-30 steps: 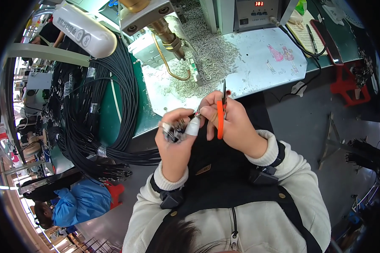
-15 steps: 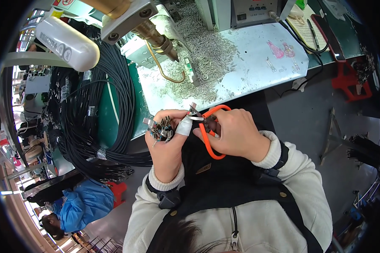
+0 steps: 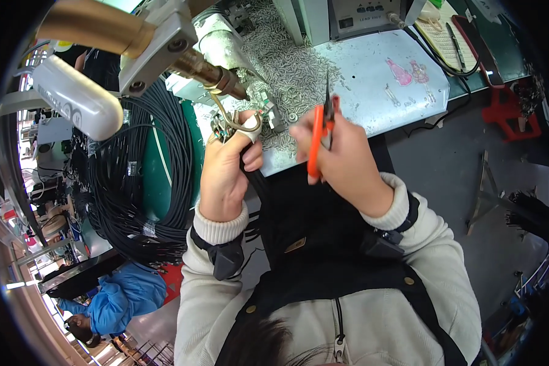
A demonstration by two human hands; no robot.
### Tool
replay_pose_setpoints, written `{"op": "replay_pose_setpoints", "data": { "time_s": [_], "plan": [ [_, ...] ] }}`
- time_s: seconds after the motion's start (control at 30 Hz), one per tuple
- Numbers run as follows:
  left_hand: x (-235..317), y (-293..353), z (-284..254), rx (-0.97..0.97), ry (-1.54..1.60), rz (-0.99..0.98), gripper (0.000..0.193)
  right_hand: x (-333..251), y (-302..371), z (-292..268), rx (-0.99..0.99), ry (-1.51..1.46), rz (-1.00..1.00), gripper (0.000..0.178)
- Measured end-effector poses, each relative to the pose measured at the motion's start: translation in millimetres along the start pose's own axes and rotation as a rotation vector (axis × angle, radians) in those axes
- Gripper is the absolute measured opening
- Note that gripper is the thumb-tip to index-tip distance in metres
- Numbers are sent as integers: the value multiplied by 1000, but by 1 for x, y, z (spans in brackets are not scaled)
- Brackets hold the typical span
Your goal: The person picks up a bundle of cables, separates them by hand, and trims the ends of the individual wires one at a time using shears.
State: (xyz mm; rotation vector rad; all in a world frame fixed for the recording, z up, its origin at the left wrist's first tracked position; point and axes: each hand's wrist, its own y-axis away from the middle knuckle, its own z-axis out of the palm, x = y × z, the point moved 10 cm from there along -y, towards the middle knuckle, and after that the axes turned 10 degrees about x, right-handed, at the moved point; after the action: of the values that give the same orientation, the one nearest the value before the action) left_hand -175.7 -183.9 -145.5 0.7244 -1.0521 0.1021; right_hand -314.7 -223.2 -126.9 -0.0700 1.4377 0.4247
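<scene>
My left hand (image 3: 222, 174) is closed around a bunch of small metal-ended cable connectors (image 3: 219, 129), beside a small metal fixture (image 3: 271, 111) under a brass nozzle (image 3: 229, 84). White tape wraps one finger or the thumb of that hand. Dark cable runs down from my grip; its far part is hidden against my black apron (image 3: 323, 207). My right hand (image 3: 355, 165) grips orange-handled cutting pliers (image 3: 318, 140), their dark jaws pointing away from me over the metal worktop (image 3: 372, 79). The pliers are apart from the connectors.
Tiny silvery metal pieces (image 3: 274, 55) heap around the fixture. A thick coil of black cable (image 3: 171, 146) lies at left. A grey control box (image 3: 369, 15) stands at the back. Notebook (image 3: 445, 46) and phone (image 3: 479, 52) lie far right. A person in blue (image 3: 125, 293) sits at lower left.
Both hands have moved away from my body. The left brought the connectors up to the fixture. The right drew the pliers off them and turned the jaws away from me.
</scene>
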Motion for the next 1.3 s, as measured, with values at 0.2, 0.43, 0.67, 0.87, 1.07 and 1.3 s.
{"op": "replay_pose_setpoints", "data": {
  "time_s": [0.2,0.43,0.67,0.87,1.07,1.3],
  "plan": [
    [1,-12,1,-46,-10,-35,15,-5,-41,15,-35,150,-43,22],
    [2,-17,-4,-71,14,-55,16,-12,-46,19,-32,239,-273,18],
    [8,-12,-4,-47,-54,40,18,-7,-46,22,-70,263,-197,17],
    [9,-13,-1,-55,-40,30,14,-8,-46,21,-46,243,-248,17],
    [10,5,-5,-69,-113,72,16,-3,-27,21,-107,144,-123,16],
    [2,48,-7,-59,-124,108,25,-35,1,-8,102,436,-430,17]
  ]
}}
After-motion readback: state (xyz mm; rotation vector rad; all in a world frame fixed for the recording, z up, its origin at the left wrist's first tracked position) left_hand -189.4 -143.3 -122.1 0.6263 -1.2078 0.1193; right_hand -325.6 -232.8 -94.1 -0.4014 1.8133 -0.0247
